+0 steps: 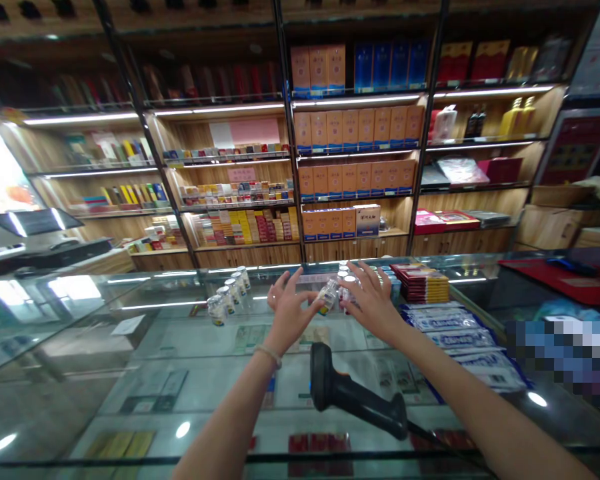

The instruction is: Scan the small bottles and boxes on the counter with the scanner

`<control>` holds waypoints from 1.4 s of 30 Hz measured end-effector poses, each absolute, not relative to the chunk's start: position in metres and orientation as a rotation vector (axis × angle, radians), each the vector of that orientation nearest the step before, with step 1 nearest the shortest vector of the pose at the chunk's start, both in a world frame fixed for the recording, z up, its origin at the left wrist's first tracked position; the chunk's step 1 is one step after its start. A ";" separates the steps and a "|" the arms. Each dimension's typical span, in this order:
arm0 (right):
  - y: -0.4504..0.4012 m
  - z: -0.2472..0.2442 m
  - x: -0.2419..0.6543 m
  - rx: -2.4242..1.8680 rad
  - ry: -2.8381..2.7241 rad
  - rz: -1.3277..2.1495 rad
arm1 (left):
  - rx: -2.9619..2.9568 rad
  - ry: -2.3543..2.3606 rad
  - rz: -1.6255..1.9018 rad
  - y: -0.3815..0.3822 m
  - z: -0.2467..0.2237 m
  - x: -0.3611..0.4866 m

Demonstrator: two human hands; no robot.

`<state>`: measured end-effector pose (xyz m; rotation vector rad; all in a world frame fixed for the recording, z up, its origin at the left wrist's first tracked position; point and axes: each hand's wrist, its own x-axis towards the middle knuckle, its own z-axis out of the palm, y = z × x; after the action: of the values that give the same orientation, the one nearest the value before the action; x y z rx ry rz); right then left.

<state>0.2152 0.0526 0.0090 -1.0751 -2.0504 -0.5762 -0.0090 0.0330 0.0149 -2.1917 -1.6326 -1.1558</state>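
My left hand (291, 308) pinches a small clear bottle (329, 292) between thumb and forefinger, its other fingers spread. That bottle leans over above the glass counter (205, 360). Close on the right, my right hand (375, 301) has thumb and fingertips bent around a white-capped bottle (349, 283) at the near end of a group; the fingers partly cover it. On the left stands a slanting row of similar white-capped bottles (226, 293). A black handheld scanner (353, 393) lies on the glass below my hands, its cable running to the lower right.
Right of my right hand sit a stack of red and yellow packets (420, 283) and blue-and-white packs (460, 333). A red mat (565, 280) lies farther right. Behind the counter, wooden shelves (240, 237) hold boxes and bottles. Goods show beneath the glass.
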 end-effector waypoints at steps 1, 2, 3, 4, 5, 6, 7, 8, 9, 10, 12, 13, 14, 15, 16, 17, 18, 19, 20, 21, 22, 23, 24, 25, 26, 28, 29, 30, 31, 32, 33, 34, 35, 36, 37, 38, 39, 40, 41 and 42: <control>0.053 0.008 0.216 -1.061 -2.047 -0.603 | -2.187 -1.632 -1.125 0.031 0.016 -0.008; 0.053 0.007 0.217 -1.045 -2.042 -0.631 | -2.185 -1.627 -1.093 0.029 0.017 -0.007; 0.053 0.006 0.219 -1.026 -2.035 -0.661 | -2.189 -1.617 -1.059 0.027 0.018 -0.006; 0.053 0.005 0.220 -1.004 -2.030 -0.695 | -2.192 -1.606 -1.030 0.025 0.019 -0.006; 0.054 0.005 0.222 -0.980 -2.029 -0.731 | -2.200 -1.589 -1.001 0.023 0.020 -0.006; 0.054 0.004 0.224 -0.954 -2.031 -0.768 | -2.207 -1.568 -0.977 0.022 0.020 -0.005; 0.054 0.003 0.225 -0.929 -2.037 -0.804 | -2.216 -1.543 -0.955 0.021 0.020 -0.005; 0.055 0.002 0.227 -0.908 -2.046 -0.838 | -2.226 -1.516 -0.937 0.020 0.020 -0.006; 0.055 0.002 0.228 -0.889 -2.056 -0.867 | -2.233 -1.488 -0.921 0.019 0.020 -0.006; 0.056 0.001 0.228 -0.874 -2.064 -0.889 | -2.238 -1.461 -0.906 0.018 0.019 -0.006; 0.056 0.000 0.229 -0.849 -2.074 -0.916 | -2.247 -1.417 -0.879 0.017 0.018 -0.005; 0.056 0.000 0.229 -0.843 -2.079 -0.920 | -2.247 -1.401 -0.867 0.017 0.017 -0.005; 0.055 0.000 0.229 -0.844 -2.086 -0.919 | -2.247 -1.390 -0.857 0.017 0.017 -0.005; 0.055 0.000 0.229 -0.849 -2.094 -0.912 | -2.248 -1.381 -0.850 0.017 0.016 -0.004; 0.054 0.000 0.229 -0.857 -2.105 -0.901 | -2.246 -1.374 -0.848 0.017 0.015 -0.004; 0.054 0.001 0.229 -0.868 -2.115 -0.888 | -2.243 -1.370 -0.851 0.018 0.015 -0.004; 0.053 0.001 0.230 -0.882 -2.122 -0.871 | -2.239 -1.366 -0.856 0.018 0.014 -0.004; 0.053 0.001 0.230 -0.897 -2.125 -0.853 | -2.233 -1.363 -0.862 0.019 0.014 -0.004; 0.052 0.002 0.231 -0.918 -2.126 -0.834 | -2.224 -1.361 -0.871 0.019 0.014 -0.004; 0.052 0.002 0.232 -0.941 -2.123 -0.816 | -2.214 -1.360 -0.877 0.020 0.014 -0.005; 0.052 0.003 0.232 -0.964 -2.116 -0.799 | -2.204 -1.358 -0.882 0.020 0.014 -0.006; 0.052 0.003 0.233 -0.984 -2.108 -0.784 | -2.194 -1.357 -0.888 0.020 0.014 -0.008; 0.052 0.004 0.233 -1.002 -2.097 -0.769 | -2.184 -1.355 -0.893 0.020 0.014 -0.009; 0.052 0.004 0.234 -1.017 -2.086 -0.755 | -2.173 -1.352 -0.898 0.020 0.014 -0.010; 0.052 0.005 0.234 -1.031 -2.077 -0.740 | -2.163 -1.348 -0.902 0.020 0.014 -0.011; 0.053 0.005 0.233 -1.050 -2.064 -0.706 | -2.138 -1.335 -0.908 0.020 0.013 -0.013; 0.053 0.005 0.233 -1.054 -2.062 -0.690 | -2.124 -1.326 -0.910 0.020 0.012 -0.014; 0.053 0.005 0.233 -1.055 -2.062 -0.675 | -2.109 -1.319 -0.914 0.020 0.011 -0.014; 0.053 0.004 0.232 -1.054 -2.064 -0.662 | -2.093 -1.314 -0.920 0.020 0.010 -0.014; 0.053 0.004 0.232 -1.053 -2.067 -0.651 | -2.079 -1.312 -0.927 0.020 0.010 -0.014; 0.054 0.003 0.232 -1.053 -2.071 -0.641 | -2.066 -1.315 -0.936 0.020 0.009 -0.014; 0.054 0.003 0.232 -1.053 -2.077 -0.632 | -2.058 -1.320 -0.947 0.021 0.009 -0.013; 0.054 0.003 0.232 -1.053 -2.083 -0.624 | -2.051 -1.328 -0.959 0.021 0.009 -0.013; 0.054 0.002 0.232 -1.052 -2.090 -0.618 | -2.046 -1.336 -0.967 0.021 0.009 -0.013; 0.054 0.002 0.232 -1.050 -2.098 -0.613 | -2.038 -1.344 -0.976 0.021 0.009 -0.013; 0.054 0.002 0.232 -1.049 -2.104 -0.610 | -2.029 -1.348 -0.979 0.021 0.009 -0.013; 0.053 0.002 0.232 -1.049 -2.109 -0.608 | -2.017 -1.348 -0.979 0.020 0.009 -0.013; 0.053 0.003 0.232 -1.051 -2.113 -0.607 | -2.007 -1.343 -0.973 0.020 0.009 -0.013; 0.053 0.003 0.232 -1.055 -2.116 -0.608 | -1.999 -1.337 -0.967 0.020 0.010 -0.013; 0.052 0.004 0.233 -1.061 -2.119 -0.611 | -1.996 -1.329 -0.960 0.020 0.010 -0.013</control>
<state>0.2326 0.0524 0.0036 -1.0606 -2.1191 -0.6107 -0.0128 0.0195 0.0102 -1.9958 -1.3292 -0.9598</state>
